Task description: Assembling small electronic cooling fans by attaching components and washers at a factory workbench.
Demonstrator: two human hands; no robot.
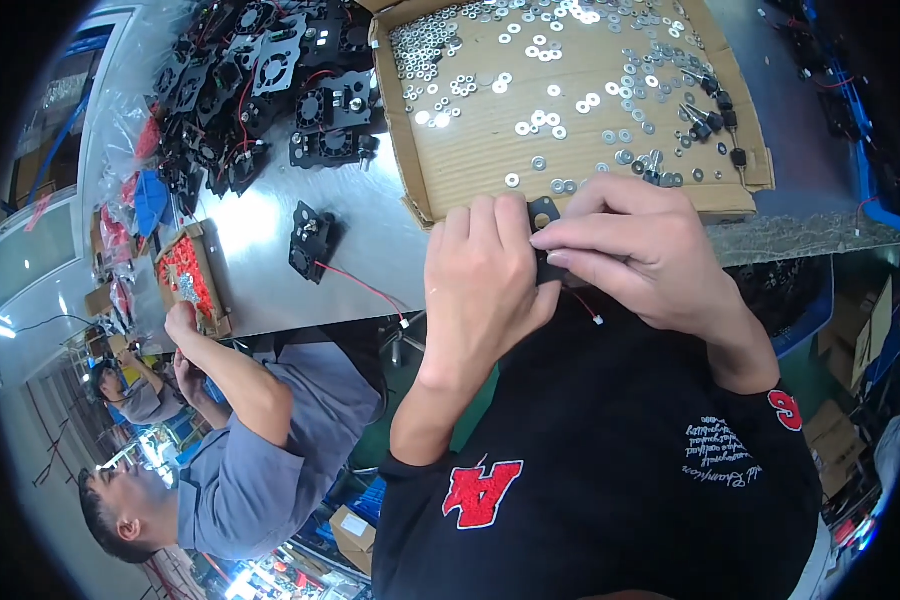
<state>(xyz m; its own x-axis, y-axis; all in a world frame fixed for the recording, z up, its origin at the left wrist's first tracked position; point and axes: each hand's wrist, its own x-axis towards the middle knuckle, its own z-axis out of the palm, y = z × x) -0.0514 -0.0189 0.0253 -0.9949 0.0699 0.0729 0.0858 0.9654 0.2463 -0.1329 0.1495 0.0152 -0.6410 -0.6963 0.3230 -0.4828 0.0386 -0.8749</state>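
On the table (270, 300) to my left lies a black part (310, 240) with a red lead (355, 285). Near a cardboard tray (398, 150), the left hand (480, 265) clasps a dark plate (553, 211); the right hand's (650, 250) fingertips touch it, their grip unclear.

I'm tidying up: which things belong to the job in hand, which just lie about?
Job, apparently:
black plate between left hand and right hand
metal washers in cardboard tray
black fan assemblies

Seemingly lying about:
cardboard box, lower left
clear plastic
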